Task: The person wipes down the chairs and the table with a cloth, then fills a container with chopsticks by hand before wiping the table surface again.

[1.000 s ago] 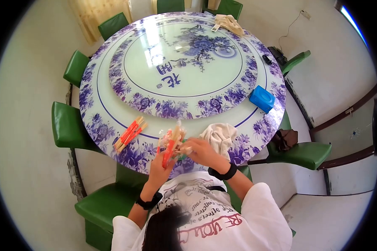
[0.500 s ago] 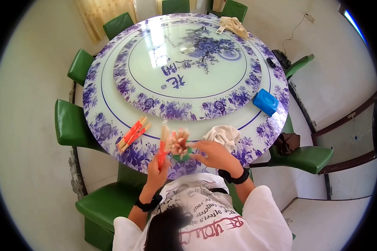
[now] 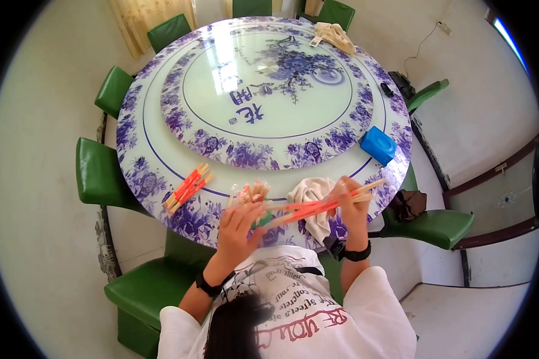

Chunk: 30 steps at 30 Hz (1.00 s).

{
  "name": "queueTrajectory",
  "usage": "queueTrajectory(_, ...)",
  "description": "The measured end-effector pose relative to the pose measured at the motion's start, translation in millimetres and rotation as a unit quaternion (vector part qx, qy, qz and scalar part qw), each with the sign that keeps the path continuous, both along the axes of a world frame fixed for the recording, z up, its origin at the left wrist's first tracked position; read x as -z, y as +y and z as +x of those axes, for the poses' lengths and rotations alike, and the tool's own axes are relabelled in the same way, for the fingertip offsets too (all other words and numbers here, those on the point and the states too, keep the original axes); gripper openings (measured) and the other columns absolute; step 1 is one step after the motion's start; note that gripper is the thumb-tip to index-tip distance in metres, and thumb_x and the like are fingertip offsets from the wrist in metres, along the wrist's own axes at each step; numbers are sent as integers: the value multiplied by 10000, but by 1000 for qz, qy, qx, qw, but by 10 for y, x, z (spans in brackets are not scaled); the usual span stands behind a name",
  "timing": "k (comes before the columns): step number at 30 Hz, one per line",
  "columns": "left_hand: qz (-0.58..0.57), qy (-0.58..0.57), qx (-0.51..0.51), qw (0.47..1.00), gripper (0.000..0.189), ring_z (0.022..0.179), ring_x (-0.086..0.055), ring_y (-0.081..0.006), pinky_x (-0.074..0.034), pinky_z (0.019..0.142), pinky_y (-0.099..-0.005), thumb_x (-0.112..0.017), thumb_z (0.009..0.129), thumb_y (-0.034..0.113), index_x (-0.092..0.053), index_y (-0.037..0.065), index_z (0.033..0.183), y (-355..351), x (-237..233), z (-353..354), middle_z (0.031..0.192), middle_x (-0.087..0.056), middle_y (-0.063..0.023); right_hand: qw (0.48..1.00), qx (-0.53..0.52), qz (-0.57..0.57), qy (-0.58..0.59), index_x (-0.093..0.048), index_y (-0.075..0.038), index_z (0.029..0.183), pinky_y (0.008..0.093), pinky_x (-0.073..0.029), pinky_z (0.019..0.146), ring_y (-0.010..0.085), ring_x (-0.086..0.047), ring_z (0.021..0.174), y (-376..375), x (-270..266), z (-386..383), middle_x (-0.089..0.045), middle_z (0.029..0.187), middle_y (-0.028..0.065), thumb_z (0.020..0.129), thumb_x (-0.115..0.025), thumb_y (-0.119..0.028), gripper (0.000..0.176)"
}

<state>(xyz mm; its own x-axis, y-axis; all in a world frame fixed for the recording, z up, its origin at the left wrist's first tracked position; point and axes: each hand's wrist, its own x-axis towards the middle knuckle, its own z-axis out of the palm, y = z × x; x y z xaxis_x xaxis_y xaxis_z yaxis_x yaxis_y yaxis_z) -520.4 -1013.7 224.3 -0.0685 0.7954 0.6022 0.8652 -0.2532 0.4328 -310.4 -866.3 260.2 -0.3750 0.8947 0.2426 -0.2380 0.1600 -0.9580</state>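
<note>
The turntable (image 3: 308, 127) bears the large characters 花 (image 3: 254, 113) and 開 (image 3: 241, 96) on its near half, beside an illegible small seal (image 3: 233, 121). Nearer than the turntable, the person's shirt (image 3: 365, 323) reads "streets", "concrete" and, in red, "YOU".

1. We have the turntable (image 3: 263, 160) on the middle of the round table (image 3: 133, 128).
2. On our near left lies a group of chopsticks (image 3: 187, 188); to its right, a bunch of sticks (image 3: 254, 192) stands in a cup (image 3: 263, 219), just beyond our left hand (image 3: 239, 230).
3. More chopsticks in hand (image 3: 311, 210) slant from beside that hand into our right hand (image 3: 352, 206), passing before a crumpled cloth (image 3: 308, 190).
4. Beyond that cloth, to our right, the tissue box (image 3: 378, 146) sits beside the turntable.
5. Another cloth (image 3: 334, 37) lies at our far right edge.
6. On our right, a bag (image 3: 409, 204) rests on a chair (image 3: 440, 228).
</note>
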Motion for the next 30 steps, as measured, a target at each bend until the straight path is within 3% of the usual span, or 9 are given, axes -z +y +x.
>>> queueTrajectory(6,-83,151,-6,985,429,1090,-516,-187,-235,1046,-505,-716,709,248,-605,116,1101,145,297,-10,1062,-587,5,995,94,39,2,-557,2,672,202,-358,399,82,-507,432,73,-96,-33,-542,619,41,919,-573,-125,278)
queueTrajectory(9,-90,90,26,992,399,1099,-513,-196,-186,1065,-553,-703,752,179,-594,142,1134,127,326,-17,1013,-583,-5,993,105,51,-10,-589,13,703,198,-364,402,84,-512,436,59,-86,-73,-551,619,47,919,-579,-144,267)
queueTrajectory(15,-65,82,68,992,228,1045,-545,-187,-211,1054,-541,-721,731,161,-626,189,936,46,461,-119,949,-590,36,979,184,84,-2,-578,21,759,221,-404,379,129,-533,413,141,-4,29,-602,637,107,967,-506,-253,351)
queueTrajectory(18,-63,50,101,992,185,1041,-548,-196,-249,1027,-524,-730,721,155,-611,185,860,-3,512,-127,941,-590,36,981,112,151,48,-589,23,740,241,-422,396,147,-541,432,77,138,85,-618,639,112,953,-525,-318,407)
queueTrajectory(19,-58,48,98,992,184,1040,-548,-201,-261,1017,-520,-731,719,156,-606,184,851,-9,534,-120,950,-590,30,948,119,294,-26,-594,-9,695,271,-448,423,171,-551,459,72,143,101,-599,600,88,928,-562,-368,429)
queueTrajectory(22,-46,35,85,995,191,1045,-548,-215,-285,1001,-510,-740,709,161,-596,181,833,-24,608,-96,981,-589,9,906,113,407,-35,-597,-44,664,294,-460,438,183,-556,477,-131,65,69,-581,573,73,918,-569,-404,442)
queueTrajectory(24,-43,18,70,996,205,1058,-546,-221,-284,1010,-509,-753,696,171,-599,181,831,-27,655,-72,1012,-589,-10,964,104,244,26,-640,-61,700,299,-451,479,187,-555,510,-221,764,498,-590,615,60,899,-595,-337,343)
queueTrajectory(26,-48,4,66,997,224,1076,-544,-227,-286,1020,-504,-768,682,183,-599,172,830,-38,658,-56,1050,-588,-32,970,89,222,50,-672,-68,730,299,-449,502,190,-559,530,-277,777,564,-595,638,51,894,-598,-304,297)
queueTrajectory(30,-33,2,59,998,260,1111,-537,-233,-302,1035,-486,-794,656,202,-598,148,818,-16,523,-21,1108,-588,-60,925,74,372,18,-701,-63,765,290,-437,492,192,-561,527,-440,11,292,-586,639,41,903,-590,-352,339)
